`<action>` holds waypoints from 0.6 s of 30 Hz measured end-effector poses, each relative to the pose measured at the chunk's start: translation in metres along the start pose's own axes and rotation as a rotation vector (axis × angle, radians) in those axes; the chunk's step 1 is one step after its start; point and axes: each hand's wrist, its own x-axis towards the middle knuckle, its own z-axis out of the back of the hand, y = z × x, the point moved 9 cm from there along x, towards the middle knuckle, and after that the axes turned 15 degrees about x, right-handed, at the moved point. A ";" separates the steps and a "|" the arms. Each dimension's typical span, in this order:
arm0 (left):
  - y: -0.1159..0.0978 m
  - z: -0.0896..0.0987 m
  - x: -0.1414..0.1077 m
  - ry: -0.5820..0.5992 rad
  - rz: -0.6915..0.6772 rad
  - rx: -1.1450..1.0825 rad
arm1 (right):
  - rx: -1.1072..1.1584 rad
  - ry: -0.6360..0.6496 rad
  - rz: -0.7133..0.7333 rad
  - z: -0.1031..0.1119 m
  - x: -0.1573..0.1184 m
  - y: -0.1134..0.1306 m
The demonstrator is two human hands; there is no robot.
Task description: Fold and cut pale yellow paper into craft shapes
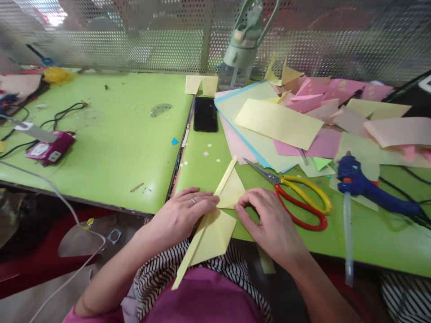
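Observation:
A folded pale yellow paper (pixel 215 237) with a long narrow strip along its left side lies over the front edge of the green table. My left hand (pixel 183 213) rests flat on its strip, fingers stretched out and a ring on one finger. At the paper's right corner, my right hand (pixel 266 220) pinches the edge between thumb and index finger. Scissors (pixel 278 181) with one yellow and one red handle lie partly open just right of my right hand.
A blue glue gun (pixel 367 184) with a clear stick lies at the right. Behind are coloured papers (pixel 279 121), a black phone (pixel 205 114) and a bottle (pixel 239 54) by the mesh screen. A purple power socket (pixel 52 147) with cables sits at the left.

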 end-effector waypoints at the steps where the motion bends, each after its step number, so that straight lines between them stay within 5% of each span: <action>1: 0.000 0.000 0.000 -0.008 -0.001 0.000 | -0.004 -0.001 0.002 0.000 0.000 0.000; 18: -0.009 0.007 -0.003 -0.024 -0.112 0.167 | -0.076 -0.005 0.026 -0.004 0.000 0.005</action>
